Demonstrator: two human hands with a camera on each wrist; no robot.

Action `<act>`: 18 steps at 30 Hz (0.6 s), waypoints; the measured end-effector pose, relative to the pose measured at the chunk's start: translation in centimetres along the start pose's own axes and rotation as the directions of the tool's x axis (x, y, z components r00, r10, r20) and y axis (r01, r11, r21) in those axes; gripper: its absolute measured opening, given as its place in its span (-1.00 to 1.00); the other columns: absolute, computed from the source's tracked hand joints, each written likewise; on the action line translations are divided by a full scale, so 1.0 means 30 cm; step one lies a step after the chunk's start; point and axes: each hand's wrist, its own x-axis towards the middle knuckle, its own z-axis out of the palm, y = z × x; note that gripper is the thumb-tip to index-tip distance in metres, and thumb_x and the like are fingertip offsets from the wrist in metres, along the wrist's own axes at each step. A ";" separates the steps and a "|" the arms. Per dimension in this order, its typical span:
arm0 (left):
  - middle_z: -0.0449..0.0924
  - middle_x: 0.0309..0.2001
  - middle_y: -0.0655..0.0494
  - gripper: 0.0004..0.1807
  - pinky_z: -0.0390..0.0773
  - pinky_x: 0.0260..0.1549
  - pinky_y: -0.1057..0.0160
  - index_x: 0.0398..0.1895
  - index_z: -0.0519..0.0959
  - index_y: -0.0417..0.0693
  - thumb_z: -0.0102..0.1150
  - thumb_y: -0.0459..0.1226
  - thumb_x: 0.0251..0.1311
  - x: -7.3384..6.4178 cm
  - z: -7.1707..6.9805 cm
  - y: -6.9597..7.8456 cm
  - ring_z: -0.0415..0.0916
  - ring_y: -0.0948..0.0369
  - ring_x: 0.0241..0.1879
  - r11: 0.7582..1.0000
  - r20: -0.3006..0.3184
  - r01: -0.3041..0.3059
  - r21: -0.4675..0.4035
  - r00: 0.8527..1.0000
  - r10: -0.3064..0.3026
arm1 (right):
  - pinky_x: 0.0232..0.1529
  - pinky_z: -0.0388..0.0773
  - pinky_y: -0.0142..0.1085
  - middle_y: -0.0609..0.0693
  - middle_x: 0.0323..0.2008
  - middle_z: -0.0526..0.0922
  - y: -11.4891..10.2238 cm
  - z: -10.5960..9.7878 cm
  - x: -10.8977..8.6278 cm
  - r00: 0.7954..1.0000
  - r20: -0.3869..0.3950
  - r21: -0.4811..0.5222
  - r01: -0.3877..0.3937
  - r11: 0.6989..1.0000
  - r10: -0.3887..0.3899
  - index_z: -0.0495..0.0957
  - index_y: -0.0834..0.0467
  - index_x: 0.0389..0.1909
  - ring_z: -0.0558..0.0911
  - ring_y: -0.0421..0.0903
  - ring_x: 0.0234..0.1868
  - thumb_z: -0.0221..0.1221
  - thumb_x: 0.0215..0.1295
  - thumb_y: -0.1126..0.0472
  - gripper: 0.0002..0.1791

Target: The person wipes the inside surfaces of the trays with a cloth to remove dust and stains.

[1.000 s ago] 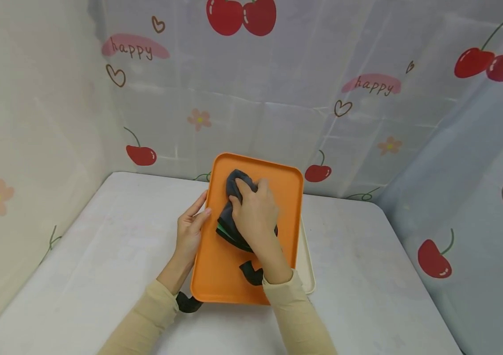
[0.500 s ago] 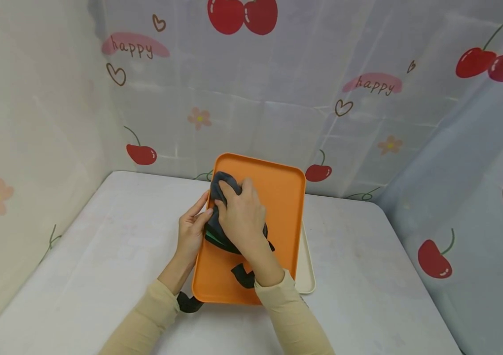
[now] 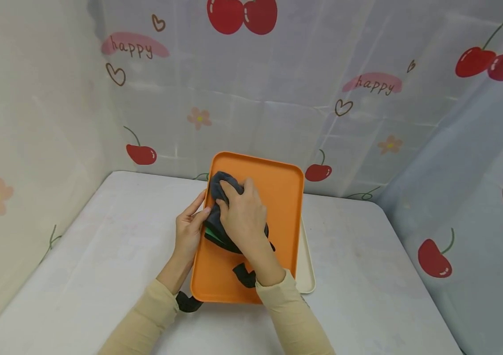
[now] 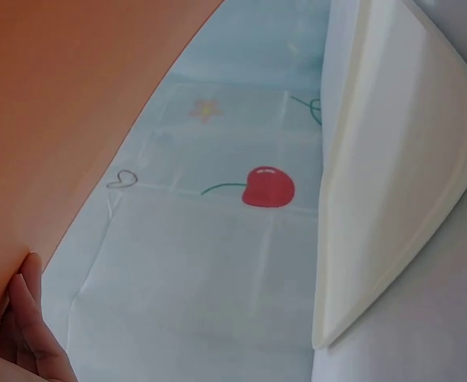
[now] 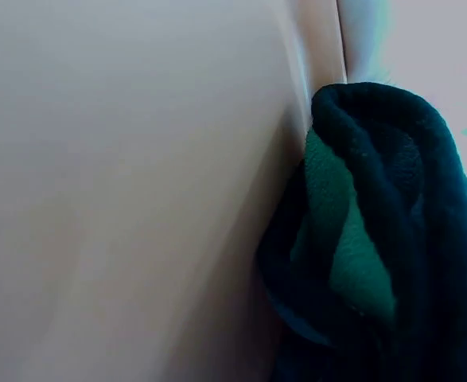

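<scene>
An orange tray [image 3: 278, 207] stands tilted up in the head view, its inner face toward me. My left hand [image 3: 188, 229] grips its left edge, thumb in front and fingers behind. The left wrist view shows those fingers [image 4: 33, 318] against the tray's back. With my right hand [image 3: 244, 214] I hold a bunched dark grey cloth [image 3: 221, 217] against the tray's left part, beside my left thumb. Green lining [image 5: 364, 267] shows in its folds in the right wrist view. My palm hides part of the cloth.
Behind the orange tray a cream-white tray [image 3: 306, 268] lies on the white table [image 3: 358, 276]. Black curved pieces [image 3: 188, 301] show near each wrist. A cherry-print curtain [image 3: 256, 128] closes off the back and sides.
My right hand has moved left across the tray with the cloth, mostly in the first half second. The left hand keeps its grip, and the tray has shifted only slightly.
</scene>
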 end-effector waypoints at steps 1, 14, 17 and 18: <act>0.74 -0.15 0.32 -0.45 0.66 -0.15 0.41 0.44 0.26 -0.16 0.01 -0.37 0.40 0.000 -0.001 0.002 0.68 0.37 -0.18 1.000 -0.003 0.006 -0.001 1.000 -0.006 | -0.60 0.59 -0.19 0.13 -0.18 0.50 0.003 -0.001 -0.001 1.000 0.006 -0.003 -0.010 1.000 0.010 0.61 -0.06 0.16 0.53 -0.06 -0.36 0.30 0.25 0.03 -0.57; 0.51 0.27 0.21 -0.47 0.66 -0.07 0.35 0.43 0.33 0.00 0.04 -0.32 0.40 0.010 -0.020 0.021 0.64 0.33 -0.02 0.999 -0.053 0.054 0.010 0.997 -0.053 | -0.54 0.60 -0.12 0.15 -0.13 0.49 0.079 -0.040 -0.014 0.986 0.063 0.005 -0.154 0.988 0.154 0.59 -0.09 0.19 0.57 0.01 -0.27 0.28 0.28 0.02 -0.56; 0.65 0.10 0.25 -0.47 0.67 -0.14 0.37 0.42 0.35 -0.01 0.04 -0.33 0.39 0.012 -0.021 0.030 0.67 0.33 -0.11 0.999 -0.070 0.053 -0.002 0.996 -0.053 | -0.50 0.60 -0.08 0.14 -0.13 0.48 0.111 -0.060 -0.019 0.977 0.062 0.004 -0.206 0.979 0.205 0.60 -0.09 0.18 0.57 0.03 -0.25 0.29 0.27 0.04 -0.56; 0.68 0.03 0.26 -0.48 0.68 -0.16 0.37 0.41 0.35 0.00 0.04 -0.34 0.39 0.011 -0.021 0.033 0.68 0.33 -0.14 0.999 -0.074 0.053 -0.011 0.996 -0.054 | -0.47 0.61 -0.06 0.15 -0.13 0.48 0.122 -0.066 -0.022 0.974 0.058 0.000 -0.218 0.976 0.218 0.60 -0.09 0.18 0.58 0.04 -0.25 0.30 0.26 0.04 -0.56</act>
